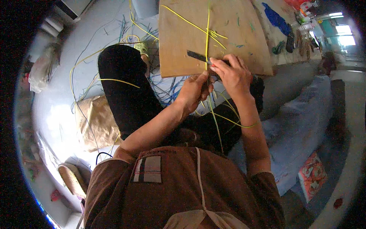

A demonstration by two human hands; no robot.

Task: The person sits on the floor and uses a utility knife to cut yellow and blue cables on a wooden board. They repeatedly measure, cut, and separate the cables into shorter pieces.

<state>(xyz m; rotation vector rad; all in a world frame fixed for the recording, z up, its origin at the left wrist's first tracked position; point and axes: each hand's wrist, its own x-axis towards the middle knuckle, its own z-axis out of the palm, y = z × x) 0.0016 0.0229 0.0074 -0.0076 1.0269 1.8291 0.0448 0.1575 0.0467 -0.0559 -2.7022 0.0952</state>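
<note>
My right hand grips a knife with a dark, flat blade, close to the near edge of a wooden board. The blade points left and lies across a yellow wire, at or just above it; whether they touch I cannot tell. My left hand pinches that wire at the board's near edge, right below the blade. Its fingertips are partly hidden. From there yellow strands hang down over my lap. Several more yellow pieces cross on the board, among small green scraps.
Tangled blue and green wires cover the floor under the board. A brown paper bag stands at left, near a slipper. A blue cloth lies at far right, and a grey-blue covered surface runs along my right.
</note>
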